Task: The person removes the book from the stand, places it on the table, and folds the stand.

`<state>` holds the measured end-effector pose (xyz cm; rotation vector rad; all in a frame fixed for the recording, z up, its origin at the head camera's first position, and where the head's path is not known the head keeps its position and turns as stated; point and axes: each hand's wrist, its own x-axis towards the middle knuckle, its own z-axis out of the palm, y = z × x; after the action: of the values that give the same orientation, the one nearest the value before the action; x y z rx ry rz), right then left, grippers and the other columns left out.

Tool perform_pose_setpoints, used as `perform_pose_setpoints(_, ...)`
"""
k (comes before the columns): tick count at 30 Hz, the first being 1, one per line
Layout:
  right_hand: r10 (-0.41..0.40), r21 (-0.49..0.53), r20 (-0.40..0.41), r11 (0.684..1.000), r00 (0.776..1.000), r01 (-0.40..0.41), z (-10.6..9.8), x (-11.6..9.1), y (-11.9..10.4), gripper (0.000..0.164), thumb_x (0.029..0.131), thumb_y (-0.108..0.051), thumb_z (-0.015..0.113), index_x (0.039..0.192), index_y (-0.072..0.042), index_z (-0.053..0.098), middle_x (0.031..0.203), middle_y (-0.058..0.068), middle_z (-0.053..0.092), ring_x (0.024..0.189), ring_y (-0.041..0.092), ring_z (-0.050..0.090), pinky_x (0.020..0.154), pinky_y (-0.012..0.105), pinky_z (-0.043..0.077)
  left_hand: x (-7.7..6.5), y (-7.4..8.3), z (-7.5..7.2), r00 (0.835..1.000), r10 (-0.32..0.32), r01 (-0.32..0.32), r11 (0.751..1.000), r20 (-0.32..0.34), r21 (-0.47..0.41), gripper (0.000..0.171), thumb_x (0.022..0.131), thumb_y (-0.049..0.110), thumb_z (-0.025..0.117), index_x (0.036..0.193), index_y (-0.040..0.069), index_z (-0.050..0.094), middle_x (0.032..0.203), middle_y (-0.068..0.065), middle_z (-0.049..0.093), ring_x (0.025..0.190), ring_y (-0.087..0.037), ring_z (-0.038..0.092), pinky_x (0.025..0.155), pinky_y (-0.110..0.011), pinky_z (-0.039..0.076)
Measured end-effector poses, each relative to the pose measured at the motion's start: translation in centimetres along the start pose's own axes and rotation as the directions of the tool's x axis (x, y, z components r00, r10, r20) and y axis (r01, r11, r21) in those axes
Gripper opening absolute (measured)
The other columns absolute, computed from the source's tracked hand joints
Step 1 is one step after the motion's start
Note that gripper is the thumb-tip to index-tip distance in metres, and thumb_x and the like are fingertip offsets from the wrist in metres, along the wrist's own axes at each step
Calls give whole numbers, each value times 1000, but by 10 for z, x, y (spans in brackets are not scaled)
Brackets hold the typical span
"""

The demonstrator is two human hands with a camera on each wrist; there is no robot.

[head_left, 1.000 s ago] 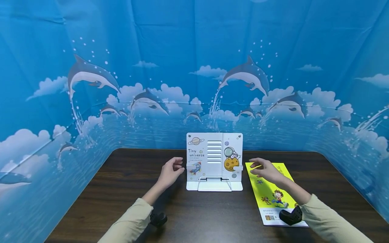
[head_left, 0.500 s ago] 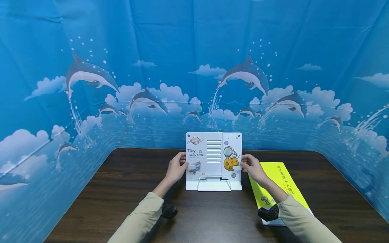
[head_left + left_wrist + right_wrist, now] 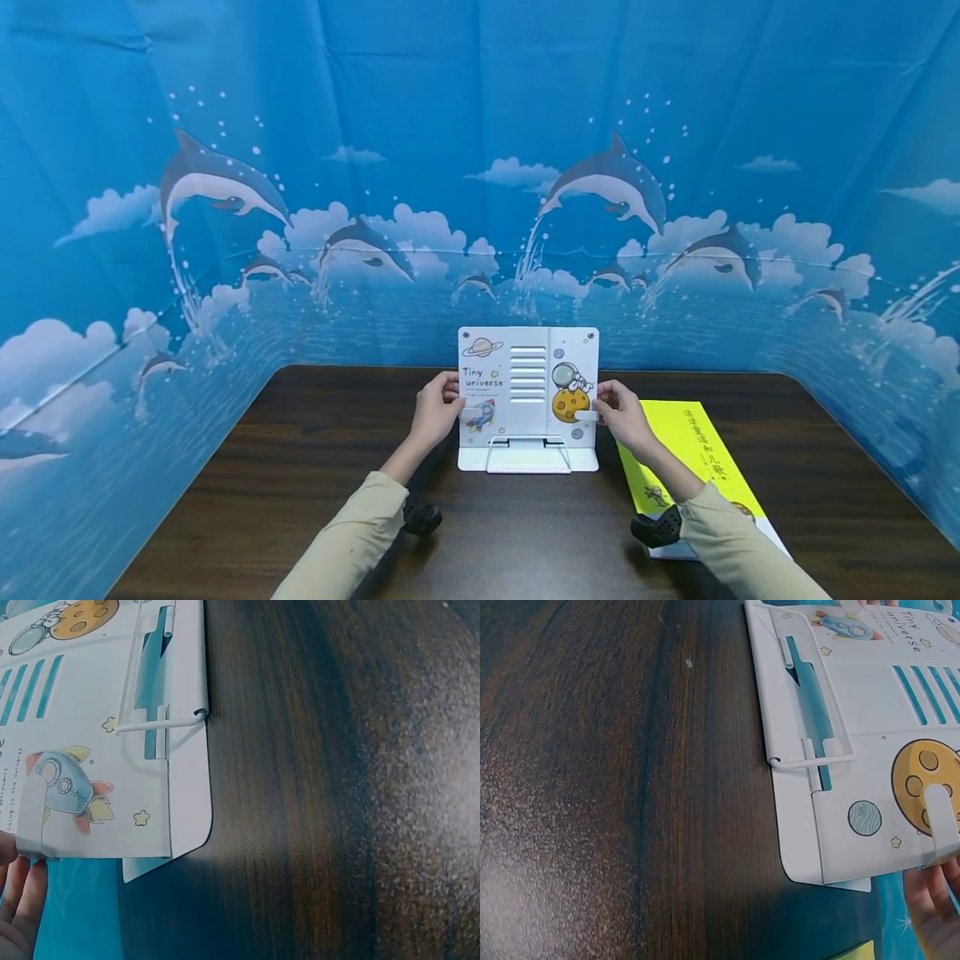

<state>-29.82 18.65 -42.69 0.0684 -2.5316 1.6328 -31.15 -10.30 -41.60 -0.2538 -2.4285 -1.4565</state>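
Dark table (image 3: 525, 533), book (image 3: 708, 458) beside stand (image 3: 525, 421)

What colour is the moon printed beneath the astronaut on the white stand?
The moon is orange-yellow; the right wrist view shows it largest and best.

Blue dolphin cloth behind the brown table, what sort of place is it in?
Probably an indoor reading or study spot: a brown wood-grain table holds a white slotted book stand and a yellow-and-white book. The blue dolphin-printed cloth hides whatever's beyond.
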Motion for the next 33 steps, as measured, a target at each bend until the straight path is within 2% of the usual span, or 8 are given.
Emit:
perform_pose_setpoints(14,21,46,4,999,1000,-22,3,0,-2,18,91,-2,48,108,5,47,98,18,52,94,28,52,77,38,51,-6,0,-4,999,36,-36,999,-20,16,24,79,-7,61,103,-3,59,88,-12,61,75,-19,57,69,-31,51)
perform_pose_setpoints(22,88,69,-18,994,996,-87,10,4,-5,19,91,-3,49,108,5,50,98,17,53,91,25,51,75,35,51,-18,-2,-11,999,43,-43,999,-7,13,21,80,-7,60,100,-3,58,87,-11,60,73,-17,55,67,-27,50)
perform_pose_setpoints(28,126,83,-24,989,992,-124,14,9,-8,19,91,-4,49,108,5,51,96,14,53,85,22,49,72,29,50,-30,0,-17,1000,18,-18,1000,9,-7,20,78,-8,61,97,-2,58,85,-9,59,72,-16,56,62,-24,49)
perform_pose_setpoints(33,139,79,-26,987,990,-137,17,12,-10,21,92,-5,49,111,4,51,100,15,53,91,24,50,81,38,50,-38,4,-18,1000,21,-21,1000,9,-8,20,79,-7,61,97,-2,57,86,-9,59,72,-16,56,62,-24,50)
